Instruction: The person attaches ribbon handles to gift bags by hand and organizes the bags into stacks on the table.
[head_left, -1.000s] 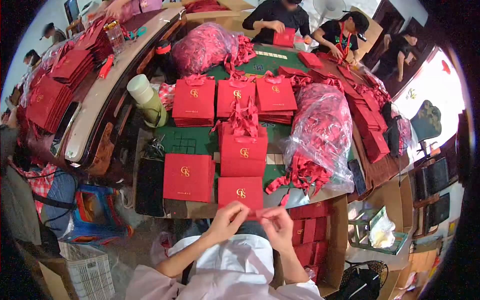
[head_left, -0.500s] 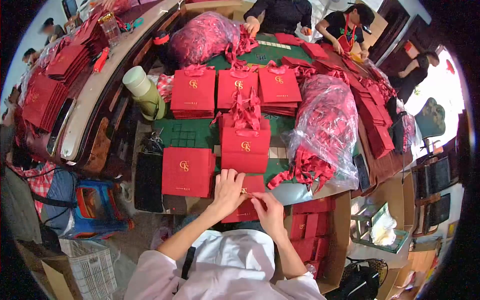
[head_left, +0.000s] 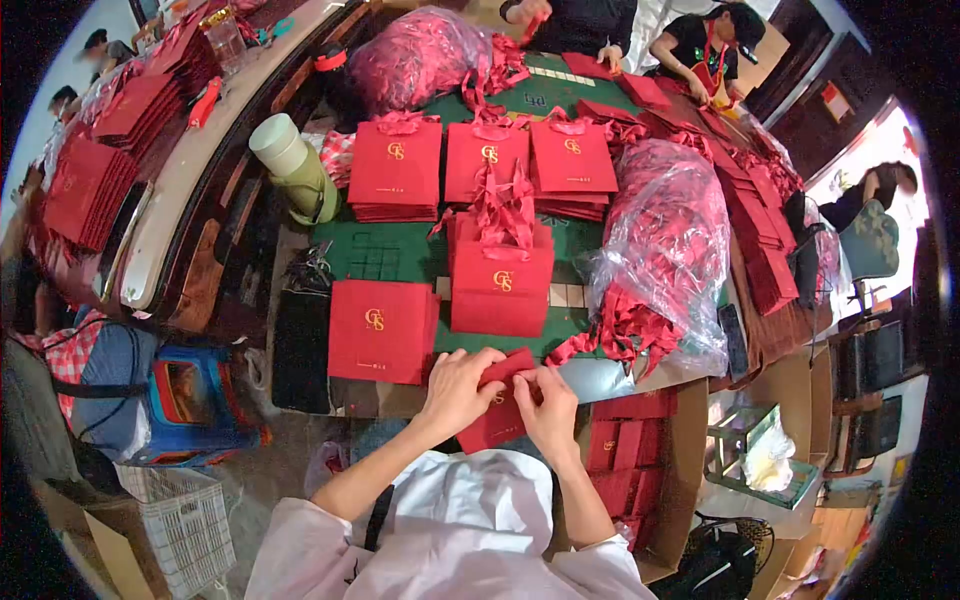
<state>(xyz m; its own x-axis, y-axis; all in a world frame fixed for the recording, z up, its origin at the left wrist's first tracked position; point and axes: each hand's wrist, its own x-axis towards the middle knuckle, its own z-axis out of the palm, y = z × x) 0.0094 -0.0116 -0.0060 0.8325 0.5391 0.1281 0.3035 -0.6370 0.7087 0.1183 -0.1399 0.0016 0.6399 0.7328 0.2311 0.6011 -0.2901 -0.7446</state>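
Observation:
Both my hands are on one red bag with a gold logo, tilted at the table's front edge. My left hand has its fingers closed over the bag's upper left part. The fingers of my right hand pinch its upper right edge. Just beyond them is a stack of red bags with ribbon handles on top. To the left lies a flat stack of red bags. A clear plastic bag of red ribbons rests on the right.
Three bag stacks stand farther back, beside a green bottle and another ribbon bag. Two people work across the table. A cardboard box holding red bags is at my lower right.
My hands have moved from the bag's lower edge to its top, and the bag is now tilted. In the view, the stacks sit slightly higher. A person at the right has moved rightward.

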